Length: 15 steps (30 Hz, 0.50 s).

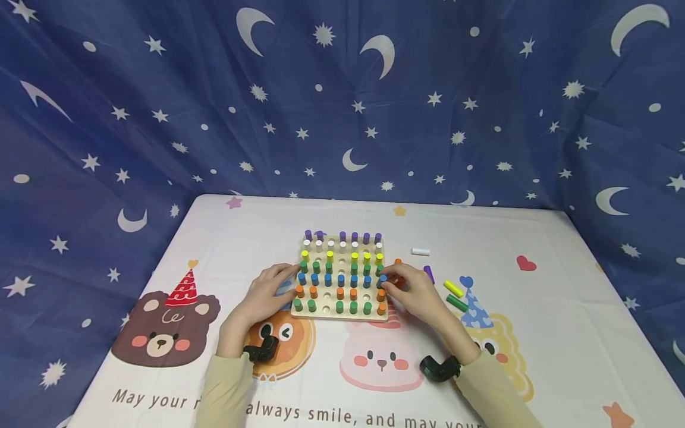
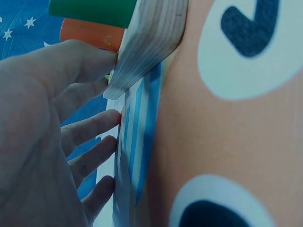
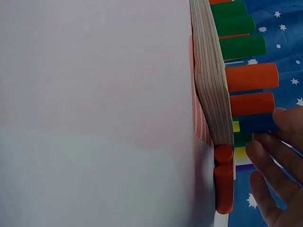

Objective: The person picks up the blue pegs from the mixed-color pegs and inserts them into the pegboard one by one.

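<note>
A wooden pegboard (image 1: 334,317) lies on the table in front of me, holding rows of purple, white, yellow, green, blue and orange pegs, with the nearest row mostly green. Bare holes show in several rows. My left hand (image 1: 266,292) rests at the board's left edge, its fingers fairly straight; in the left wrist view the thumb touches the wood beside an orange peg (image 2: 90,34). At the right end of the blue row, my right hand (image 1: 420,291) pinches a blue peg (image 3: 255,123) between thumb and fingertips. The peg stands upright; its lower end is hidden.
Right of the board lie loose pegs: white (image 1: 420,252), purple (image 1: 429,274), yellow (image 1: 453,289) and green (image 1: 457,303). Loose orange pegs (image 3: 224,189) lie close against the board's right side. A starry blue curtain (image 1: 342,101) hangs behind the table.
</note>
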Each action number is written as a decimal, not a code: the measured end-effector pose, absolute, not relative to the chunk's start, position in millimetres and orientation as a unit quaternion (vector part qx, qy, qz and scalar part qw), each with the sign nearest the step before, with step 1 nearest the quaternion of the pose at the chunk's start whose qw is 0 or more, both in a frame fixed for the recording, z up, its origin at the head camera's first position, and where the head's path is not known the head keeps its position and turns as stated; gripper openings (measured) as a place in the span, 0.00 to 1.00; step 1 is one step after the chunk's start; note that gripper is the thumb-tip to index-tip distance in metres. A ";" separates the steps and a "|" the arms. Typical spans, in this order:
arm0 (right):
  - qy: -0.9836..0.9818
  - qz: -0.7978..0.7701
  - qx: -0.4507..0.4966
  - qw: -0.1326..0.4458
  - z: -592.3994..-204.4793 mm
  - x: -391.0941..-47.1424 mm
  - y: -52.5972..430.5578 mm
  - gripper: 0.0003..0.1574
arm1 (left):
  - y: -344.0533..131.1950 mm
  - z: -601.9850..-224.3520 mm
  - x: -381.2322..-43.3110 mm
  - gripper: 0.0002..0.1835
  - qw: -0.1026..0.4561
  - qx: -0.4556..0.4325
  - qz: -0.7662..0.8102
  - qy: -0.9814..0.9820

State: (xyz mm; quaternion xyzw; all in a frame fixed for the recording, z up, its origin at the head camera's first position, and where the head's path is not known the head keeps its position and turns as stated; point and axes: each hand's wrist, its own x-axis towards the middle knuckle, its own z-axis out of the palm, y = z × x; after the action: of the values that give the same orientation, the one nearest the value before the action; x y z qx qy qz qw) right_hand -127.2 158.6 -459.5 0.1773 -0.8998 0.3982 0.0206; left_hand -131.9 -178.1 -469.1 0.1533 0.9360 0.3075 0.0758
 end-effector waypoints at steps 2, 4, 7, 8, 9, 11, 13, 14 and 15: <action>-0.901 0.396 0.177 0.021 -459.9 -127.3 158.2 0.15 | -178.1 -469.3 -132.1 0.31 0.076 0.153 0.308 0.936; -0.902 0.393 0.175 0.020 -459.4 -127.0 158.0 0.15 | -178.2 -469.7 -132.2 0.30 0.075 0.154 0.309 0.936; -0.904 0.391 0.174 0.017 -460.3 -126.8 158.2 0.14 | -178.6 -470.4 -132.4 0.30 0.073 0.157 0.308 0.935; -0.904 0.390 0.173 0.016 -460.8 -126.8 158.4 0.14 | -178.6 -470.6 -132.5 0.30 0.072 0.158 0.308 0.935; -0.905 0.390 0.172 0.015 -461.0 -126.9 158.4 0.14 | -178.7 -470.8 -132.5 0.30 0.071 0.159 0.308 0.935; -0.905 0.389 0.172 0.012 -461.7 -127.0 158.4 0.14 | -178.8 -471.1 -132.4 0.30 0.069 0.161 0.308 0.935; -0.906 0.388 0.170 0.008 -461.4 -127.2 158.1 0.15 | -178.9 -471.2 -132.4 0.30 0.068 0.162 0.308 0.935; -0.906 0.387 0.169 0.006 -461.4 -127.3 158.0 0.15 | -178.9 -471.3 -132.4 0.30 0.067 0.162 0.309 0.935; -0.907 0.386 0.168 0.004 -461.3 -127.3 157.9 0.15 | -179.0 -471.3 -132.3 0.30 0.067 0.162 0.309 0.935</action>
State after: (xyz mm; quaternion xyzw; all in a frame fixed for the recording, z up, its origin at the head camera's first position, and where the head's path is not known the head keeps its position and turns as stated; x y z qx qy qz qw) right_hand -127.3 157.9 -461.3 0.1682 -0.9069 0.3863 0.0045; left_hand -132.3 -179.0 -471.3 0.1623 0.9348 0.3087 0.0673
